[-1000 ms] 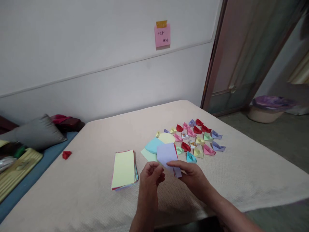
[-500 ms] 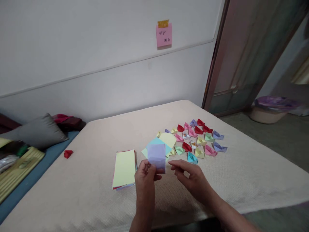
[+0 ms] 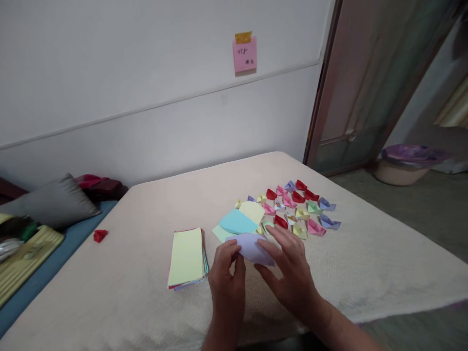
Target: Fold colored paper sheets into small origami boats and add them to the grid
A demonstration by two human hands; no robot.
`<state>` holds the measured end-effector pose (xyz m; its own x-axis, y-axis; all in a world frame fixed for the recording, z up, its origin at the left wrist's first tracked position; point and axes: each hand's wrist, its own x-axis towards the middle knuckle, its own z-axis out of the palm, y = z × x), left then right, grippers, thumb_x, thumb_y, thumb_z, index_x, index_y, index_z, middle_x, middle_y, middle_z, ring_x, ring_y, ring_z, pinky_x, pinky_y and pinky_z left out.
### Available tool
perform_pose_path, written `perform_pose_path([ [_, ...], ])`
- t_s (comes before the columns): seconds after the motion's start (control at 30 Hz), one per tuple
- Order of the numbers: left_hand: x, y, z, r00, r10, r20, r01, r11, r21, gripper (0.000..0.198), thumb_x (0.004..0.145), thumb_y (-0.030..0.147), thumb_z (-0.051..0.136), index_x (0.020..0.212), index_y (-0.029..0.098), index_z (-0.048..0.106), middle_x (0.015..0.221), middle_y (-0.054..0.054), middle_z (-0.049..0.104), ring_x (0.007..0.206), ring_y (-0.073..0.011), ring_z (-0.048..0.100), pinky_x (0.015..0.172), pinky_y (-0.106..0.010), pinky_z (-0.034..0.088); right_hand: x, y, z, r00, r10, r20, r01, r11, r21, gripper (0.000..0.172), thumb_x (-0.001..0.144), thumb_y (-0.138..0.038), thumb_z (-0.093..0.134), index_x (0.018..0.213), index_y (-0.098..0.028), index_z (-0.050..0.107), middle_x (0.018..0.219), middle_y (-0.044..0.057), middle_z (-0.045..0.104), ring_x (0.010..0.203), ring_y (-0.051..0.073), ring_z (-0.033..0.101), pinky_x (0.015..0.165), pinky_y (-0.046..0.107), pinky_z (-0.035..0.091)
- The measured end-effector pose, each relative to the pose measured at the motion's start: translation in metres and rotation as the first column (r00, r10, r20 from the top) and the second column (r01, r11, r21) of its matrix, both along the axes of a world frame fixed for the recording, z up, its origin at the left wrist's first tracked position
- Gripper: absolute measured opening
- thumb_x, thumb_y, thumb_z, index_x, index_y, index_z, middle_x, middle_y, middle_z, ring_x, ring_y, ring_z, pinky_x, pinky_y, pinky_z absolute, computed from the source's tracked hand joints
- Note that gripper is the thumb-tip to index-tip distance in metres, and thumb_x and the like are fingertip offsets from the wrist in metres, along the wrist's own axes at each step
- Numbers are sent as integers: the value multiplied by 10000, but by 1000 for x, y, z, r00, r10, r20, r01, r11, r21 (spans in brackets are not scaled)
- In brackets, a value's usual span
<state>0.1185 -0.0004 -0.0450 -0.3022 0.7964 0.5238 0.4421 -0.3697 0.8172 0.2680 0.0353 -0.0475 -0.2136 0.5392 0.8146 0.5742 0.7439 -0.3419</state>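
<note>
My L hand has the lilac paper pinched at its L end, btwn thumb & fingers. R hand is spread, thumb under & index over the paper's R end; can't tell if it's gripping or just touching. So the paper's btwn my 2 hands, tilted, near the blue sheet just past my fingertips.

Step in hand, I'd judge: turning or folding this 1 piece. Next move prob. calls for a firm L pinch w/ R fingertips squaring the edges, then pressing a crease, light enough not to crumple it.

Also past my fingers, by the blue: a cream sheet & a pale green sheet. Beyond R fingers, rows of small folded pieces, various colours. L of my L hand, a paper stack, pale yellow on top; farther L, 1 red folded piece.
</note>
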Motion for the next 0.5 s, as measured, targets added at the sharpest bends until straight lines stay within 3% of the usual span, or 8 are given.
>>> perform_pose_path([
  [0.13, 5, -4, 5, 996, -36, -79, 38, 999, 23, 258, 816, 70, 501, 961, 226, 645, 1069, -72, 649, 1050, -214, 577, 930, -382, 449, 0, -3, -1, 997, -36, 70, 30, 996, 85, 319, 780, -87, 605, 1062, -235, 584, 1168, 91, 613, 1144, 298, 503, 1000, 581, 304],
  [0.3, 11, -8, 11, 996, -91, -19, 90, 995, -34, 275, 811, 69, 499, 952, 231, 671, 1074, -83, 649, 1068, -233, 569, 962, -400, 421, 4, -6, -2, 988, -19, 150, -2, 990, 140, 276, 796, -55, 580, 994, -237, 642, 1002, 49, 698, 1016, 239, 568, 1023, 555, 274],
  [0.4, 14, -7, 11, 976, -91, 197, 107, 992, -72, 276, 805, 122, 538, 1038, 227, 645, 1193, -96, 594, 1098, -250, 554, 946, -393, 433, 6, -7, -2, 990, 4, 142, -28, 985, 168, 268, 803, -47, 570, 980, -229, 657, 949, 45, 714, 960, 221, 579, 1011, 534, 293],
  [0.5, 14, -5, 13, 826, -76, 559, 182, 974, -137, 413, 794, 181, 572, 1202, 225, 523, 1273, -114, 531, 1025, -234, 601, 866, -358, 483, 8, -6, -4, 991, 40, 125, -62, 982, 179, 281, 793, -34, 579, 975, -230, 663, 950, 46, 714, 948, 217, 570, 981, 510, 332],
])
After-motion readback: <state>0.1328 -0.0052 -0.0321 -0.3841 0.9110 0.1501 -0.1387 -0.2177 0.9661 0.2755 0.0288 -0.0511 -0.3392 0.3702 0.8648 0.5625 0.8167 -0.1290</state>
